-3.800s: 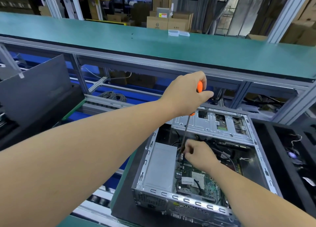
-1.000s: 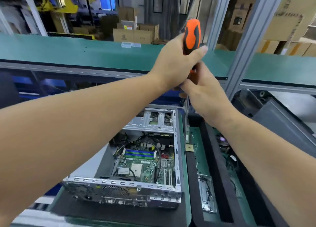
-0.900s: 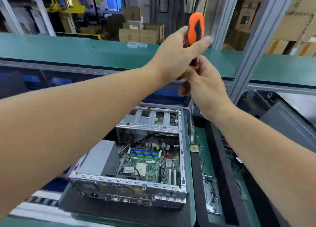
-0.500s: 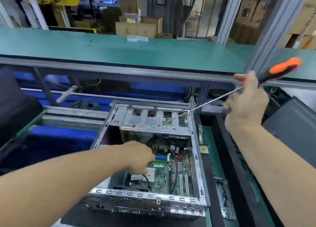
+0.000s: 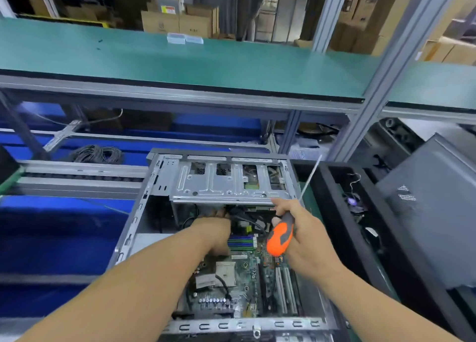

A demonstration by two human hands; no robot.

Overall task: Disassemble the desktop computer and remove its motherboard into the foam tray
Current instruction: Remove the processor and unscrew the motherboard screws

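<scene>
The open desktop case (image 5: 154,176) lies on its side before me, its green motherboard (image 5: 247,285) still inside with blue memory sticks and white slots showing. My left hand (image 5: 216,231) reaches deep under the metal drive cage (image 5: 226,184), among black cables; its fingertips are hidden there. My right hand (image 5: 304,241) grips the orange-handled screwdriver (image 5: 280,236) above the board's right side, shaft pointing up and away. The black foam tray (image 5: 332,202) stands right of the case.
A grey side panel (image 5: 432,207) leans at the right, beyond the tray holding small parts. A green shelf (image 5: 180,58) runs across above, with an aluminium post (image 5: 371,104) at right. Blue conveyor surface (image 5: 51,238) and a cable coil (image 5: 96,154) lie left.
The screwdriver passed from my left hand to my right, which has come down from the upper right to the case. My left hand went into the case and further back under the drive cage.
</scene>
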